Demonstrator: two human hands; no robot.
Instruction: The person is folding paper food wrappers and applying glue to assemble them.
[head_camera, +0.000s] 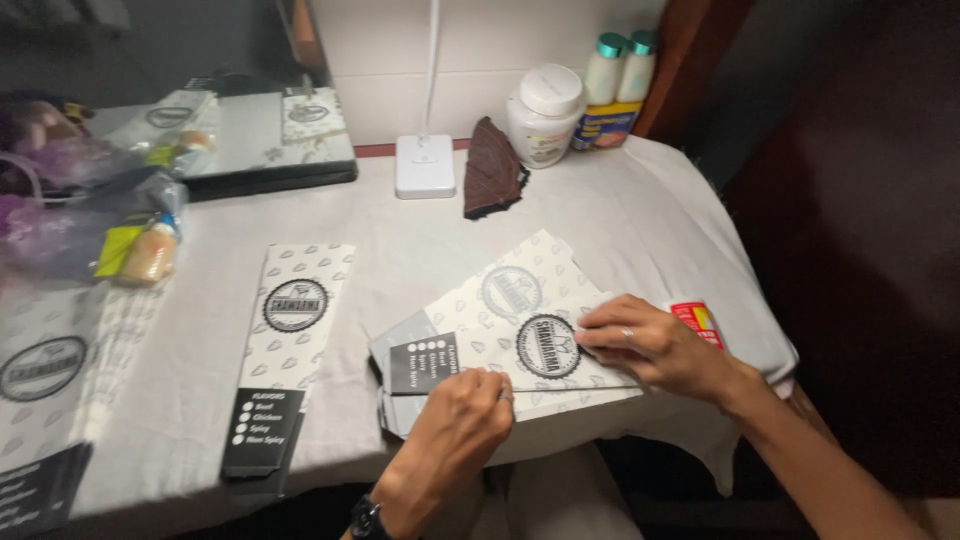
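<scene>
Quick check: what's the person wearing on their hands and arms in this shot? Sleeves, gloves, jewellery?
Both hands are bare, no gloves. The left hand has a dark watch with a black strap on its wrist. The right hand wears a thin pale ring on one finger. No sleeves show; both forearms are uncovered as far as the picture reaches.

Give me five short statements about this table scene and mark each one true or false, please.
1. Both hands rest on the flat white printed paper sleeve with a round black emblem. True.
2. The right hand wears a ring. True.
3. The left hand holds the white plastic jar. False: the jar stands apart by the tiled wall, and this hand presses the sleeve's near edge.
4. A second flat printed paper sleeve lies alone, left of the hands. True.
5. The dark brown folded cloth covers the small white box-shaped device. False: it lies beside it.
</scene>
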